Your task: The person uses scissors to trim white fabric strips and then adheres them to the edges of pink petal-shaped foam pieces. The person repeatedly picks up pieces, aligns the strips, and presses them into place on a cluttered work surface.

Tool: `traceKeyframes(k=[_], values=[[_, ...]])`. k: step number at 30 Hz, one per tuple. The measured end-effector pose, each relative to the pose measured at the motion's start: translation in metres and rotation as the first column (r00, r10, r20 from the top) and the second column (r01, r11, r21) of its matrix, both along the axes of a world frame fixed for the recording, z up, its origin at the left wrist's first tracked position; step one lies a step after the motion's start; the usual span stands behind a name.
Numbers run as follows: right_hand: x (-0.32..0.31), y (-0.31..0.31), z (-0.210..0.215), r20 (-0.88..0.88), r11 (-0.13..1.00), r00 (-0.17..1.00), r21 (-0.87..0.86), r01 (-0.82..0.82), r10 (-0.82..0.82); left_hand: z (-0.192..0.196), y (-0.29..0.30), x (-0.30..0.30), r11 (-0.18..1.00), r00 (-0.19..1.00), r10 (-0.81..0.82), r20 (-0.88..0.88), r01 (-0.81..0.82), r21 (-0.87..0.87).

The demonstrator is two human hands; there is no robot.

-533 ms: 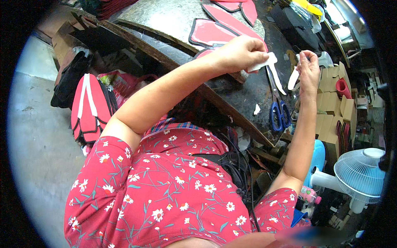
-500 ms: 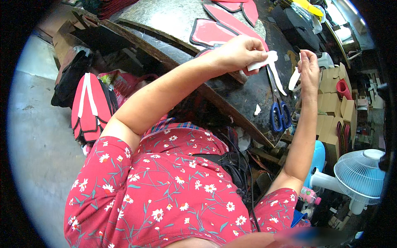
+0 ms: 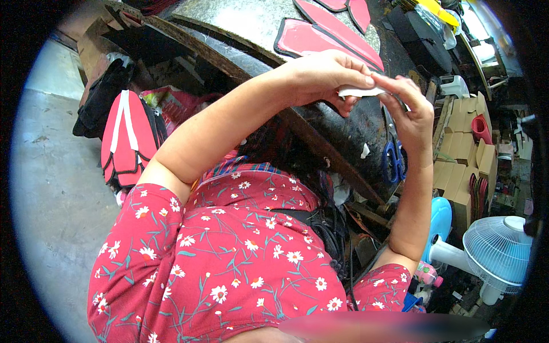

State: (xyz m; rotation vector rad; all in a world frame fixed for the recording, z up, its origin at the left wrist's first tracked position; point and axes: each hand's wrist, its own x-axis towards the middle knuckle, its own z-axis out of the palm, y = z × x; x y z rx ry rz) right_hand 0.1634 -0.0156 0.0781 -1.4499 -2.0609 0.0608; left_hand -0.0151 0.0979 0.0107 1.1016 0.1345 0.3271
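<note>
Above the dark workbench, my left hand (image 3: 329, 73) is closed, its thumb and fingers pinching a small white strip (image 3: 359, 92) that looks like cloth or tape. My right hand (image 3: 413, 108) meets it from the other side, fingers bent and closed on the strip's right end. Just below the hands lie scissors with blue handles (image 3: 393, 161), their blades partly hidden by my right hand. Red pieces with black edging (image 3: 309, 41) rest on the bench beyond my left hand. A small white scrap (image 3: 365, 151) lies left of the scissors.
A stone-like slab (image 3: 229, 20) covers part of the bench, whose wooden edge (image 3: 309, 134) runs diagonally before me. On the left stands a stack of red pieces with white strips (image 3: 123, 140). Cardboard boxes (image 3: 454, 146) and a blue-and-white fan (image 3: 496, 251) are on the right.
My right hand has moved left to meet my left hand at the white strip. The longer white piece that hung down between them no longer shows. The view has shifted slightly.
</note>
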Motion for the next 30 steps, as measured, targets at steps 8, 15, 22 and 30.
traceKeyframes(k=[8, 15, 22, 30], values=[[0.008, -0.016, -0.005, -0.58, 0.88, 0.777, -0.47, -0.074, -0.245, 0.009, -0.015, -0.011, 0.971, 0.973, 0.217, -0.079, -0.207, 0.121], [0.009, -0.021, -0.008, -0.453, 0.844, 0.823, -0.533, 0.057, -0.341, 0.002, -0.013, -0.013, 0.967, 0.964, 0.248, -0.094, -0.241, 0.081], [-0.009, -0.02, -0.02, -0.107, 0.982, 0.985, 0.115, 0.148, -0.136, 0.0, -0.018, -0.017, 0.965, 0.962, 0.261, -0.082, -0.263, -0.018], [-0.02, -0.02, -0.024, 0.029, 0.982, 0.999, 0.191, 0.011, -0.017, -0.008, -0.026, -0.032, 0.908, 0.937, 0.348, 0.029, -0.344, 0.239]])
